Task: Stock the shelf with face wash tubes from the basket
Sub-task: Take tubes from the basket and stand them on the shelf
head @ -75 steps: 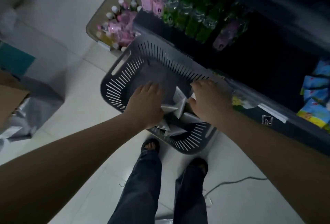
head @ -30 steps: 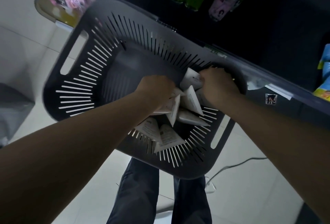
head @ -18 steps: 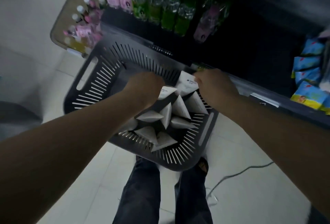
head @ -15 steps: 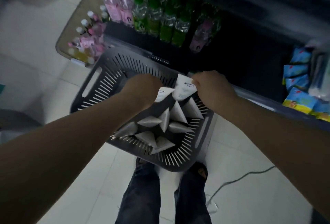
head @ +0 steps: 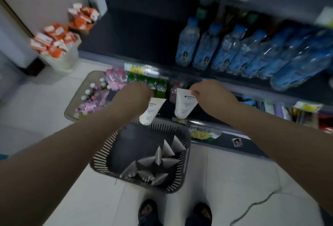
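A dark grey slotted basket sits on the floor in front of my feet, with several white face wash tubes lying in its right half. My left hand is raised above the basket's far rim, pinching the crimped end of one white tube that hangs cap down. My right hand holds a second white tube the same way, in front of the dark shelf. The two tubes hang side by side, apart.
Blue water bottles lie in a row on the shelf's right part; its left part is bare. Green and pink bottles stand on the lower shelf. A tray of pink bottles and a bin of orange packs sit left. A cable crosses the floor.
Both hands have lifted out of the basket, each with one tube, up to shelf height. The view has tilted up, and the basket sits lower in it.
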A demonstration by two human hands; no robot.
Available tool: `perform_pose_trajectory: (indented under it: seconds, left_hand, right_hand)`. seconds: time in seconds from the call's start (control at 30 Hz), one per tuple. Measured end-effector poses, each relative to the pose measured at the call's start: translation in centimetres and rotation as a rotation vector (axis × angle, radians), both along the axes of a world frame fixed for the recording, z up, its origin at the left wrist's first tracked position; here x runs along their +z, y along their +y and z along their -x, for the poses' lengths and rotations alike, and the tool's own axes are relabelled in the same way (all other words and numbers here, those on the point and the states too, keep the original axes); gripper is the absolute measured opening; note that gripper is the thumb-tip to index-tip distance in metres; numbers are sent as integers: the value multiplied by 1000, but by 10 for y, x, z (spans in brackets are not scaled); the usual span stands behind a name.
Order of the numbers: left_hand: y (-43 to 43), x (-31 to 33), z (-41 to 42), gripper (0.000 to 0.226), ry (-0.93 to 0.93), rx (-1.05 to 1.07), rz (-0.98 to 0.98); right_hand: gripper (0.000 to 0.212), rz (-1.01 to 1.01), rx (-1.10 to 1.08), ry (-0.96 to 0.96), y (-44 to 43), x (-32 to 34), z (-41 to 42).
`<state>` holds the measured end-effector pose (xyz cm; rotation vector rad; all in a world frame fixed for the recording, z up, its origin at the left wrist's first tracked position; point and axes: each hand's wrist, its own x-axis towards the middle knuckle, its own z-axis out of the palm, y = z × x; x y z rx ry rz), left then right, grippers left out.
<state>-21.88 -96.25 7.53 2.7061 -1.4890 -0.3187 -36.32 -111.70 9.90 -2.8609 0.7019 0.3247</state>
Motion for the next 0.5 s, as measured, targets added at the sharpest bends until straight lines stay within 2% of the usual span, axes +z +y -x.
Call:
perform_pose_trajectory:
  seconds: [0.07,0.37,0.5]
  left_hand:
    - [-6,29,6,25,-54,4,26]
    - [-52,125,42,30,-56,-118,184]
    - [-81,165,66,26,-58,-130,247]
  right_hand:
    - [22,45,-25,6,-3,30,9]
    - [21,143,-165,-143,-33,126,67]
    - [32,105,-160,-230,-62,164,99]
